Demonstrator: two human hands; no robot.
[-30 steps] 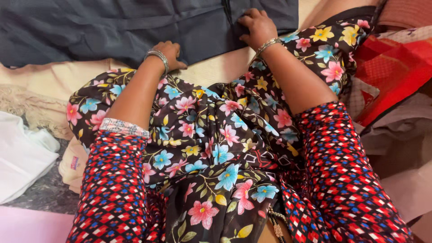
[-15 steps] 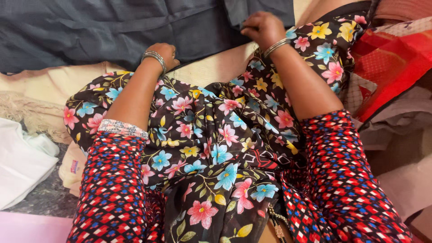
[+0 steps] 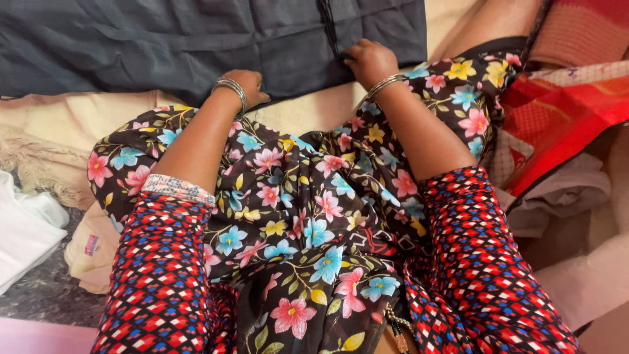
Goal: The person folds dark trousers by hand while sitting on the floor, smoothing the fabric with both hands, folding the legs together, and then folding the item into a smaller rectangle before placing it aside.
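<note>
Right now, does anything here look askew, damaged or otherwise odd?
Nothing stands out. The dark grey cloth lies spread flat, lightly creased, with the left hand and right hand pressing on its near edge. White cloth and red fabric are heaped loosely at the sides, but nothing looks torn or spilled.

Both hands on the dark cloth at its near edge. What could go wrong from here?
1. The right hand presses the dark grey-blue cloth at its black stitched seam; a pull might skew the seam.
2. The left hand sits on the cloth's near edge, which could bunch over the cream mat.
3. The loose black floral drape lies close and may snag.
</note>
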